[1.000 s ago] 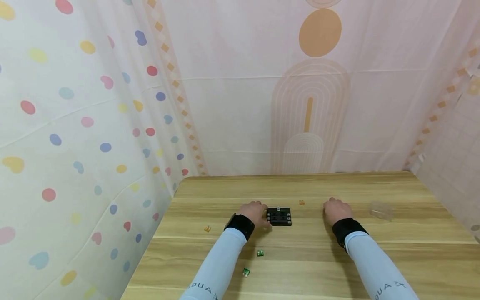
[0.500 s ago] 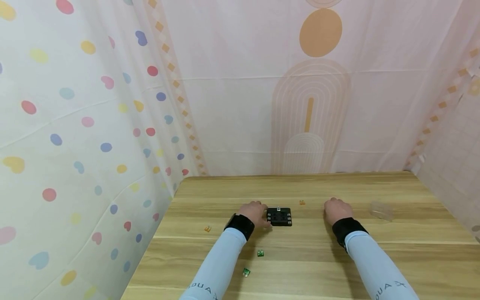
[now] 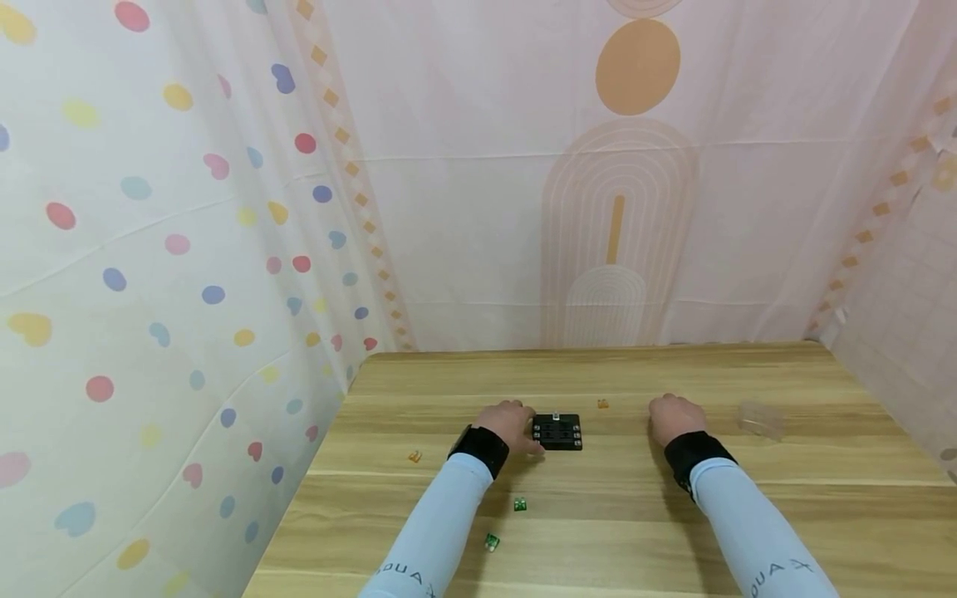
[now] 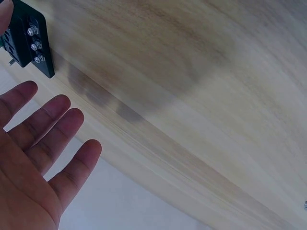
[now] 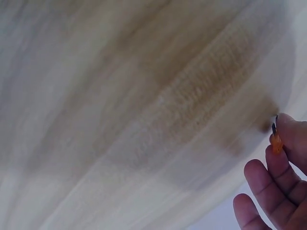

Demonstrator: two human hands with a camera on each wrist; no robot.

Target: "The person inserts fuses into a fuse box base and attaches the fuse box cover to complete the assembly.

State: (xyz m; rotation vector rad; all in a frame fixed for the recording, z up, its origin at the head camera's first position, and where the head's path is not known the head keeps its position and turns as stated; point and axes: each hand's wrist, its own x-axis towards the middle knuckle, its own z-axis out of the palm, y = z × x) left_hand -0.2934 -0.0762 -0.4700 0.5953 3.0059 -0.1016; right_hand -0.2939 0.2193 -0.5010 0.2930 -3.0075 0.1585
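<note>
A black fuse block (image 3: 557, 433) with metal screw terminals along its sides lies on the table, a small clear piece standing at its far edge. My left hand (image 3: 509, 425) is at the block's left side, fingers extended. In the left wrist view, the thumb (image 4: 4, 15) overlaps the block (image 4: 29, 40), while the other fingers are spread apart from it. To the right, my right hand (image 3: 675, 419) pinches an orange blade fuse (image 5: 277, 143) between thumb and fingers, its dark metal prong pointing away from the fingers. The head view hides this fuse behind the hand.
One orange blade fuse (image 3: 602, 404) lies between the block and my right hand, another orange fuse (image 3: 414, 456) left of my left hand. Two green blade fuses (image 3: 520, 504) lie nearer me. A clear plastic piece (image 3: 761, 420) is at right on the wooden table (image 3: 598, 548).
My right hand has shifted very slightly to the right. The left hand, the block and the loose fuses stay in place.
</note>
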